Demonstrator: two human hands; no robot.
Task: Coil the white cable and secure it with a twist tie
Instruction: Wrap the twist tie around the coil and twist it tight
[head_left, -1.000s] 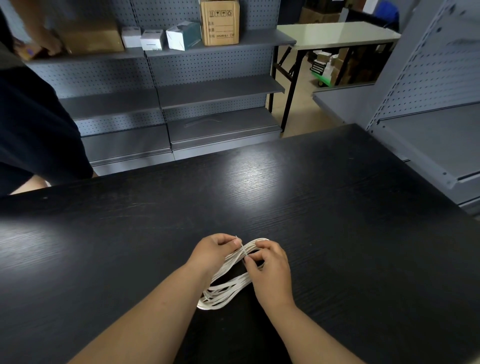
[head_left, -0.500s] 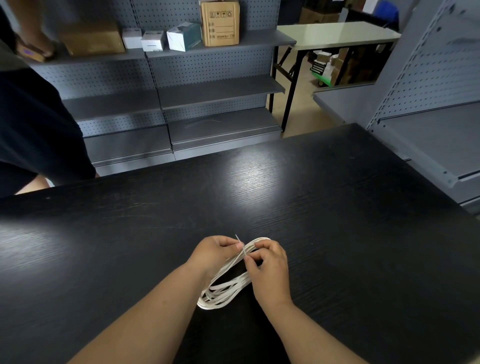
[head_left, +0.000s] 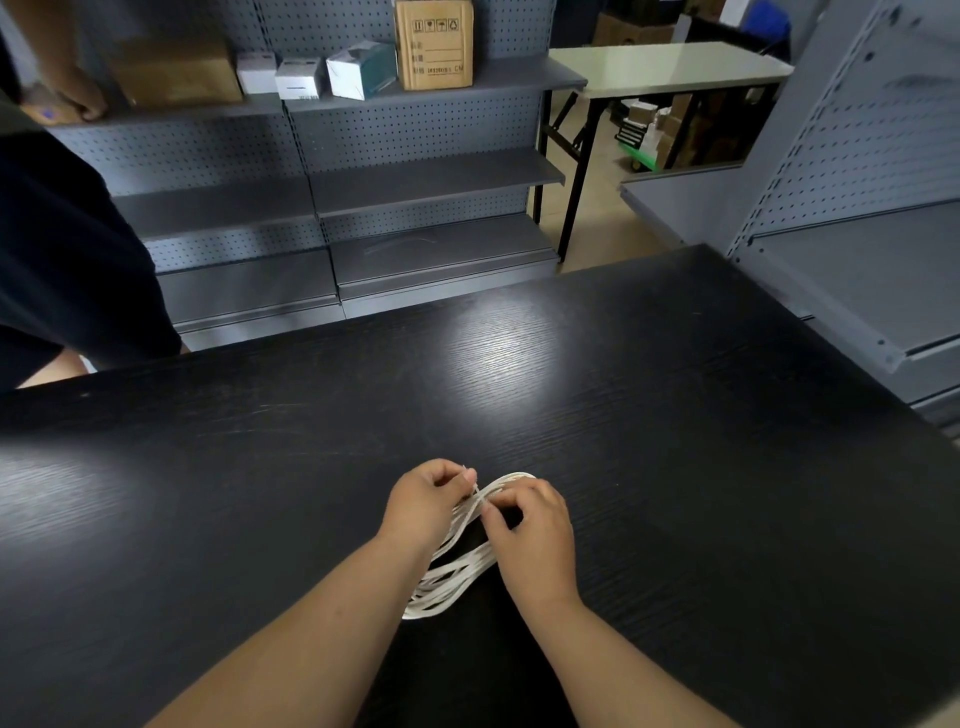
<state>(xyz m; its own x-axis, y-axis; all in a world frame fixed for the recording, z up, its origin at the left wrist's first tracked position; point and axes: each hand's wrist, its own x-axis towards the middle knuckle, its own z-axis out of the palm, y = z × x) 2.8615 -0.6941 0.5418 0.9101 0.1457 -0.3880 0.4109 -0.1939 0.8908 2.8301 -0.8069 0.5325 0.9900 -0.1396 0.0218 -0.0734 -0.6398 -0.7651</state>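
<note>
Head view: two hands work one coiled cable (head_left: 452, 579) lying on the black table (head_left: 675, 467). Left hand (head_left: 423, 501) and right hand (head_left: 535, 530) each curl their fingers, thumb and fingertip pinching the strands near the coil's far end. Beyond, grey shelving (head_left: 431, 182) carries five boxes (head_left: 435, 44). Another person (head_left: 62, 249) stands at the left. One pale table (head_left: 670, 67) is farthest.

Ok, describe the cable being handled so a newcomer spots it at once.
On the black table, near its front edge, the left hand and right hand meet. Between them lies the white cable, a bundle of long loops gripped at its far end. Its pale strands against the dark top set it apart.
</note>
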